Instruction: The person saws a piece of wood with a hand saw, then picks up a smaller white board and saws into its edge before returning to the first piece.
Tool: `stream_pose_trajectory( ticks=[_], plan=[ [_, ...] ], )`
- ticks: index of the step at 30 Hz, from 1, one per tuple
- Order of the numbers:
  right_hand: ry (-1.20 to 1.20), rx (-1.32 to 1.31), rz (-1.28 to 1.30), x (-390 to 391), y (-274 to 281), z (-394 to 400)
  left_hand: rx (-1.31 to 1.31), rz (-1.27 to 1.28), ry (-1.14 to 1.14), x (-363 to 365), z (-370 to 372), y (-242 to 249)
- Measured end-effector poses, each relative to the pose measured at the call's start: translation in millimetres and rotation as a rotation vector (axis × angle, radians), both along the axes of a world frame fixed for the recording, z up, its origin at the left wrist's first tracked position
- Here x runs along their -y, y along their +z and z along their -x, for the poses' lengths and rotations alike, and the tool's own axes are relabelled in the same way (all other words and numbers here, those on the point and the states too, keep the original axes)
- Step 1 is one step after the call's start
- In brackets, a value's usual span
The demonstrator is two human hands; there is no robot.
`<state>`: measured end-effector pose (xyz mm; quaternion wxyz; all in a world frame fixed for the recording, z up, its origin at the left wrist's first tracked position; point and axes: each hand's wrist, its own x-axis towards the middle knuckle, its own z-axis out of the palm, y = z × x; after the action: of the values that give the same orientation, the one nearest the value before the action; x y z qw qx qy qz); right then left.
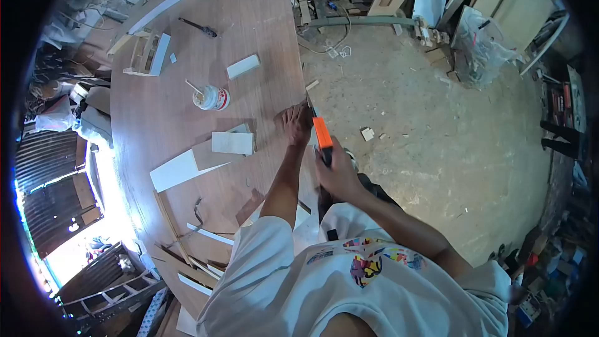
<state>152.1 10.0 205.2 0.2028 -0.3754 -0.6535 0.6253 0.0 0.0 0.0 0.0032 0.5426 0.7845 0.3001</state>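
The person stands at the right edge of a large wooden table (pixel 187 106) and works with a handsaw (pixel 321 134) that has an orange body. The right hand (pixel 337 171) is closed firmly around the dark grip of the saw, all fingers wrapped on it, and the thin blade points forward, toward the table edge. The left hand (pixel 294 125) lies flat on the table top just beside the blade, fingers spread a little, and it seems to press down on the board; I cannot tell if there is a separate small piece under the palm. The saw is therefore at the table edge, between the two hands, with its tip near the left fingers. To do this cut well, I think the strokes should be long and light, with the blade kept in line with the forearm, and the left fingers should stay apart from the teeth, because they are very near now. The pressing hand should hold the wood steady so it does not shake. Further on the table stand a white glue pot (pixel 211 97) with a stick in it, a flat wood block (pixel 233 143), a pale panel (pixel 178 170) and a screwdriver (pixel 198 27), all well apart from the hands.
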Motion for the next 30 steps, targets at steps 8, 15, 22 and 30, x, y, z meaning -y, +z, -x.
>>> stream_pose_trajectory(
  ticks=[8,15,22,30],
  plan=[
    [-0.054,0.025,0.012,-8.3,40.0,5.4,0.054,-0.078,0.053,-19.0,8.5,-0.5],
    [-0.127,0.164,-0.012,-20.2,-21.1,27.0,-0.007,0.076,0.015,-9.3,2.3,-19.3],
    [-0.076,0.12,0.058,6.8,34.3,2.9,-0.034,0.063,0.093,-6.4,-1.9,-7.3],
    [-0.129,0.104,-0.084,-23.6,-54.5,31.7,-0.068,0.062,0.056,-6.7,-1.5,3.5]
  ],
)
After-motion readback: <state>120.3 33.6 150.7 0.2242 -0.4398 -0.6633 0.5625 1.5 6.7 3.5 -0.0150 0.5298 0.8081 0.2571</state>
